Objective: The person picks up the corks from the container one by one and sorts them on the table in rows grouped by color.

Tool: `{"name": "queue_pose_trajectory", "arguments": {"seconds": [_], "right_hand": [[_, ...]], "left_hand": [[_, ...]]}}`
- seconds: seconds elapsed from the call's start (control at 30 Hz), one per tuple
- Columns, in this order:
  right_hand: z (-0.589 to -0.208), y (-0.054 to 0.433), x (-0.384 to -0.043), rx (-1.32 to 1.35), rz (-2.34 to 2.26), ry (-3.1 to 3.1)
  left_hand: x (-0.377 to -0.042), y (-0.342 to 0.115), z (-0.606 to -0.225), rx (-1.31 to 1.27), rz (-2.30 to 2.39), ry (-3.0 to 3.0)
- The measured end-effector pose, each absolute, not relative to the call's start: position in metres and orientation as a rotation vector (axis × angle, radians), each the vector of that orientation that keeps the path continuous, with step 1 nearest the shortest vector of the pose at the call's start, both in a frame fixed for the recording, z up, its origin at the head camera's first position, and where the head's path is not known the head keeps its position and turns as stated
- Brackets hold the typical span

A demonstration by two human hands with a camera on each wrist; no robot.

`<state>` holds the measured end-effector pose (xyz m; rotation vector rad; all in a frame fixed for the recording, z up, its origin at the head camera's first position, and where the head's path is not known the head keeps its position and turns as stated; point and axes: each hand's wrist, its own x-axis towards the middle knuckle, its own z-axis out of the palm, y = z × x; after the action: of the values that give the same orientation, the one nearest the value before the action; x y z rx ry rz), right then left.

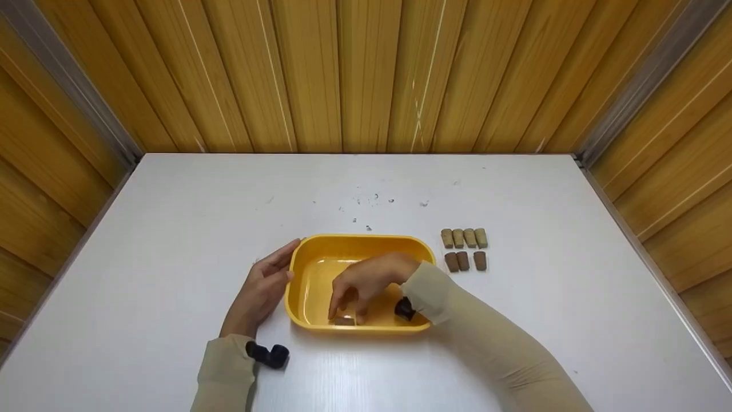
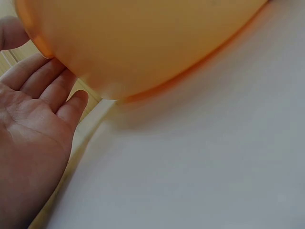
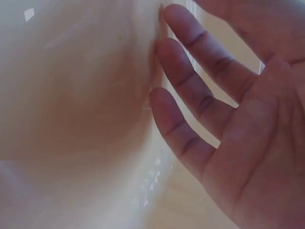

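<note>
A yellow plastic tub (image 1: 320,242) stands on the white table. My left hand (image 1: 264,289) touches the tub's left side from outside, fingers extended; in the left wrist view they lie against its outer wall (image 2: 157,43). Inside the tub, my right hand (image 1: 366,283) reaches down by the near wall. A small brown tapered piece (image 1: 344,321) lies there, between the spread index finger and thumb; whether they touch it is hard to see. In the right wrist view the right hand (image 3: 238,124) has its fingers loosely extended, and the piece cannot be made out.
Right of the tub lies a row of several tan tapered pieces (image 1: 464,238). Below it are three dark brown ones (image 1: 462,261), with a gap before the rightmost. Wood-patterned panels (image 1: 366,74) enclose the table's back and sides.
</note>
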<state>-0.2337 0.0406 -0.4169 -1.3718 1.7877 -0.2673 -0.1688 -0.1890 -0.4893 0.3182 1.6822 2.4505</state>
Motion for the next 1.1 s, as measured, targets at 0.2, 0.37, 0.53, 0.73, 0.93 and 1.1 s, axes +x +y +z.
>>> {"name": "queue_pose_trajectory", "arguments": {"seconds": [0.2,0.37,0.53,0.73,0.93,1.1], "right_hand": [[-0.42,0.037,-0.232,-1.334,-0.243,1.81],[-0.42,0.037,-0.235,-1.324,-0.286,1.812],[-0.42,0.039,-0.237,-1.274,-0.356,1.796],[-0.415,0.045,-0.239,-1.218,-0.421,1.814],[-0.406,0.054,-0.242,-1.197,-0.413,1.896],[-0.393,0.063,-0.243,-1.194,-0.397,2.005]], "left_hand": [[-0.169,-0.19,-0.489,0.331,2.438,1.682],[-0.169,-0.191,-0.488,0.322,2.449,1.669],[-0.169,-0.19,-0.488,0.315,2.454,1.668],[-0.17,-0.189,-0.489,0.323,2.464,1.654],[-0.17,-0.189,-0.489,0.338,2.466,1.644],[-0.169,-0.191,-0.488,0.362,2.455,1.636]]}}
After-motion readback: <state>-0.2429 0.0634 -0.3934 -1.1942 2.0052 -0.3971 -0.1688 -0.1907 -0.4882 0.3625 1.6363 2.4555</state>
